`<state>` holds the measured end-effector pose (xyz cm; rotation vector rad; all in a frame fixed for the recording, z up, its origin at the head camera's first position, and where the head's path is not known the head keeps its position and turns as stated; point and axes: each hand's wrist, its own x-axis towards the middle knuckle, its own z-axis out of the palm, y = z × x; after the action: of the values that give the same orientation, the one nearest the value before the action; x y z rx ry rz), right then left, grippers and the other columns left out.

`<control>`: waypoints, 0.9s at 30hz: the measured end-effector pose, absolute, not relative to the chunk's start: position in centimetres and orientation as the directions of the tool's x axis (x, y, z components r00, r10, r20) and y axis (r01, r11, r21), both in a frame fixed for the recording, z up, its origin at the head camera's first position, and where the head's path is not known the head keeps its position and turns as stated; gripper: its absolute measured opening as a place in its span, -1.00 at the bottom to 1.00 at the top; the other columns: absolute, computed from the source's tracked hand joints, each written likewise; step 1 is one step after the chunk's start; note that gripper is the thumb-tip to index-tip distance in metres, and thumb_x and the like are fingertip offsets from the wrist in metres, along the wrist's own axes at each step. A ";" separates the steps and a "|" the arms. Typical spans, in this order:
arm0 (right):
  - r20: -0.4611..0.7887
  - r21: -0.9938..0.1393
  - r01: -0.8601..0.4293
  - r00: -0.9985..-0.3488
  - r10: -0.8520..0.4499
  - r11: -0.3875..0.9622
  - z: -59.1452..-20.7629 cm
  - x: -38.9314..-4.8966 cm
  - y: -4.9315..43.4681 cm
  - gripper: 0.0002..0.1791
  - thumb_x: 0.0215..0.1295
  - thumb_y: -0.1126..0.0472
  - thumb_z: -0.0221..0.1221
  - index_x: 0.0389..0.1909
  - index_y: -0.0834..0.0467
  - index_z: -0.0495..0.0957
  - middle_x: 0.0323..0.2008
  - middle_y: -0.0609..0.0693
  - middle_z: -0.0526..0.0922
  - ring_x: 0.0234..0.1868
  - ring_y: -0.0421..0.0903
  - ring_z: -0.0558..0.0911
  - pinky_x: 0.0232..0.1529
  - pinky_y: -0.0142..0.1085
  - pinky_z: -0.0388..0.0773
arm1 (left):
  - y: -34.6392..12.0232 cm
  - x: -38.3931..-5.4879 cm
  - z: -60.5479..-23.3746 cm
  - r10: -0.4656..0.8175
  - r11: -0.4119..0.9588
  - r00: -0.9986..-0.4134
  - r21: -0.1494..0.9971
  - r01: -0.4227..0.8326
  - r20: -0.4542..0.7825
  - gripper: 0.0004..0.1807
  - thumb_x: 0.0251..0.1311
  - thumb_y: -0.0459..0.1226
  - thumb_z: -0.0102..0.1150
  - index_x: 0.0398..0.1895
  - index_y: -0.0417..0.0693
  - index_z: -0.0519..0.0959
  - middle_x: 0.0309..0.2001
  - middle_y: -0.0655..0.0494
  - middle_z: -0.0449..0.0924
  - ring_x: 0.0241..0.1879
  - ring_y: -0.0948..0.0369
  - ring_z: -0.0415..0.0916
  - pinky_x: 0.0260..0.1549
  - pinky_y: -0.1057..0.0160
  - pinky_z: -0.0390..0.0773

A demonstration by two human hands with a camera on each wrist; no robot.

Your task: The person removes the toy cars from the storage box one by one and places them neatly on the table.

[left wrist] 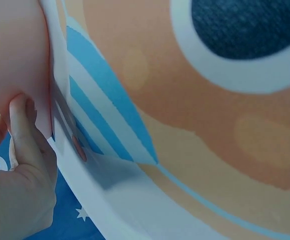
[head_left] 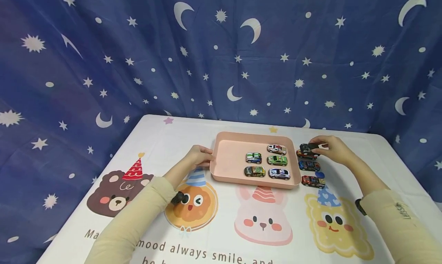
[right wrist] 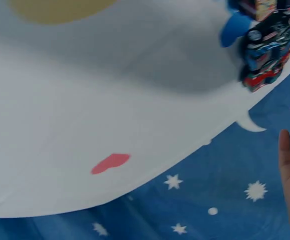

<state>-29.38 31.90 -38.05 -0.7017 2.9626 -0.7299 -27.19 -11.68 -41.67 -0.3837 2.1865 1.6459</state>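
Note:
A pink tray [head_left: 255, 182] lies near the back of the table. My left hand [head_left: 197, 156] holds its left side; in the left wrist view the thumb and fingers [left wrist: 21, 117] grip the tray wall [left wrist: 17, 55]. Just beyond the tray's right side, my right hand [head_left: 333, 147] pinches a black toy car [head_left: 305, 148] above an orange toy car [head_left: 306, 155]. At the right edge of the right wrist view, the held car is only partly visible. Inside the tray's right half sit several toy cars, among them a green one [head_left: 277, 160] and a white one [head_left: 279, 174].
Right of the tray, a blue toy car [head_left: 309, 165] and a red one [head_left: 313, 182] stand in a column with the orange car. A white tablecloth [head_left: 221, 221] with cartoon prints covers the table. Behind it hangs a blue star-patterned curtain [head_left: 207, 56].

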 end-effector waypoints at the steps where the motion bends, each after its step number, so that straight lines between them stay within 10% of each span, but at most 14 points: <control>1: 0.090 -0.440 -0.421 -0.900 -0.427 0.793 -38.1 -29.4 32.2 -0.70 0.18 0.42 0.18 -0.05 0.44 0.51 -0.12 0.38 0.59 -0.04 0.32 0.56 0.02 0.23 0.52 | -11.7 -27.1 -41.7 0.010 0.277 -0.893 0.859 -0.430 -0.450 -0.56 0.11 -0.44 0.23 0.11 -0.33 0.48 -0.13 -0.13 0.61 -0.63 0.38 0.53 -0.54 0.46 0.66; 27: 0.008 -0.400 -0.303 -0.945 -0.327 0.865 -40.7 -29.7 38.1 -0.71 0.16 0.42 0.18 -0.13 0.52 0.48 -0.15 0.48 0.55 -0.06 0.41 0.50 -0.01 0.29 0.45 | -11.5 -26.9 -41.6 0.007 0.304 -0.900 0.858 -0.413 -0.436 -0.56 0.12 -0.45 0.21 0.12 -0.32 0.48 -0.04 -0.19 0.59 -0.62 0.40 0.53 -0.53 0.48 0.66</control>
<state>-29.65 38.12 -40.66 -0.5034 2.9758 -0.6231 -26.94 -11.51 -41.56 -0.3647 2.2201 1.6243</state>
